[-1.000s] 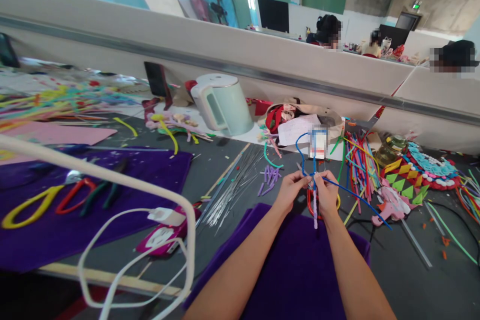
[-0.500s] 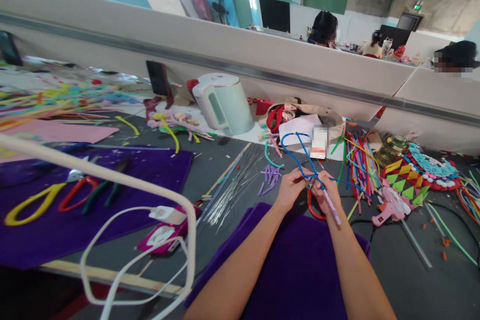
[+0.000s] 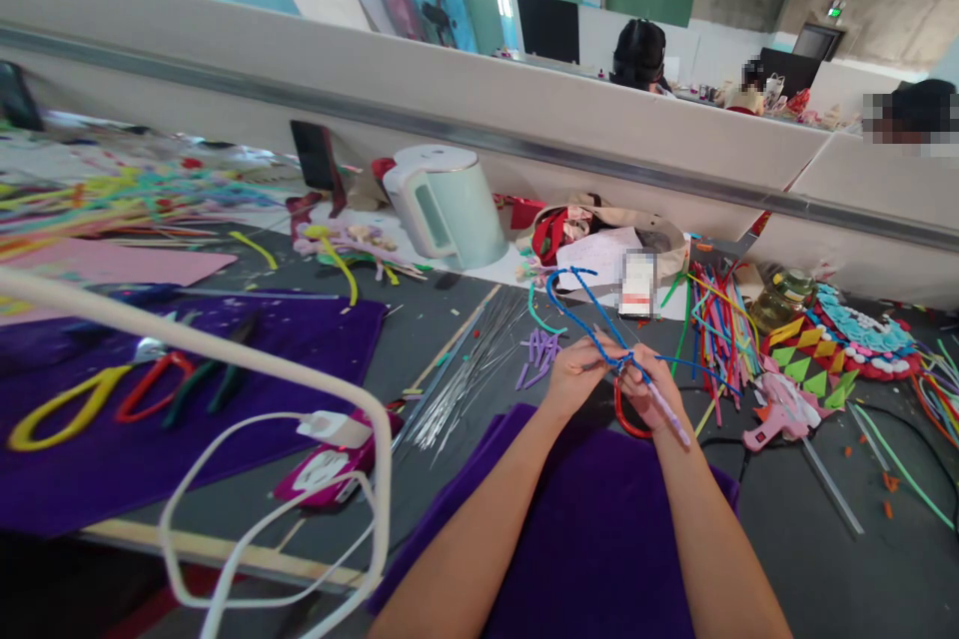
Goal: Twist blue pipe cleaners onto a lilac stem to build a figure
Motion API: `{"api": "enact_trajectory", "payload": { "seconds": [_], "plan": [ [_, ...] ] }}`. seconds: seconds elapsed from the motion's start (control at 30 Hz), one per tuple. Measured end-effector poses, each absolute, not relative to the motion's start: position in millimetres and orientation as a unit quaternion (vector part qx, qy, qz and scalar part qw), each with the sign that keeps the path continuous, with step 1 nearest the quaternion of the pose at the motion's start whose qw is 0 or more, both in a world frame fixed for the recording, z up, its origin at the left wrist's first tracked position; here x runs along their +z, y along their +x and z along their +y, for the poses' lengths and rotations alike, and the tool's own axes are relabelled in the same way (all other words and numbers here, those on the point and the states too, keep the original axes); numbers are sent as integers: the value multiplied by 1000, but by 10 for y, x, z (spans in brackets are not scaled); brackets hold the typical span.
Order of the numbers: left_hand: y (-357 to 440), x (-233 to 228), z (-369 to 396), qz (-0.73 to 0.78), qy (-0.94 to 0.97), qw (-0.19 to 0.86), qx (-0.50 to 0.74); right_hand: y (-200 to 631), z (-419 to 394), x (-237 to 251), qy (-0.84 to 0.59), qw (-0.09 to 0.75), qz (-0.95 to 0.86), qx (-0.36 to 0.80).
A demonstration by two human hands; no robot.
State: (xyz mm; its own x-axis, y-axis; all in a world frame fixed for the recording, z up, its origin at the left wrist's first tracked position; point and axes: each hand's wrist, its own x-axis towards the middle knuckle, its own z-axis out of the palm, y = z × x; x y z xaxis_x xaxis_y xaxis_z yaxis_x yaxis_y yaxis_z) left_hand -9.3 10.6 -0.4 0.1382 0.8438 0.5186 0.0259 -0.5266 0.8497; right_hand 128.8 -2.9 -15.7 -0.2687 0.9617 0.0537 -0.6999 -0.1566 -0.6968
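Observation:
My left hand (image 3: 575, 377) and my right hand (image 3: 650, 387) meet just above the far edge of a purple cloth (image 3: 591, 529). Both pinch a blue pipe cleaner (image 3: 578, 314) where it crosses itself, its loop rising up and to the left. A lilac pipe cleaner (image 3: 669, 411) sticks out of my right hand, slanting down to the right. A red loop (image 3: 623, 416) lies on the table right under my hands.
Thin metal wires (image 3: 465, 369), short purple pieces (image 3: 537, 355) and a bundle of coloured pipe cleaners (image 3: 715, 324) lie around my hands. A pale kettle (image 3: 446, 207), a pink glue gun (image 3: 775, 406), scissors and pliers (image 3: 150, 387) and a white cable (image 3: 247, 459) are on the table. Other people sit behind the partition (image 3: 524, 110).
The blue loop has swung from upright to leaning left. The lilac pipe cleaner has turned from hanging straight down to slanting right. My hands have stayed in place.

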Motion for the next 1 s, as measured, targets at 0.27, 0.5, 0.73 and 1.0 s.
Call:
{"api": "enact_trajectory", "payload": {
  "seconds": [0.27,0.5,0.73,1.0],
  "plan": [
    [-138,-1,132,302,707,339,543,1310,-39,-144,-205,543,-309,754],
    [-159,22,135,297,725,315,536,1316,-48,-137,-203,531,-302,765],
    [-130,85,84,321,695,333,551,1310,-45,-130,-210,532,-313,759],
    [-10,15,37,334,627,347,612,1249,-53,-112,-238,579,-339,703]
  ]
}}
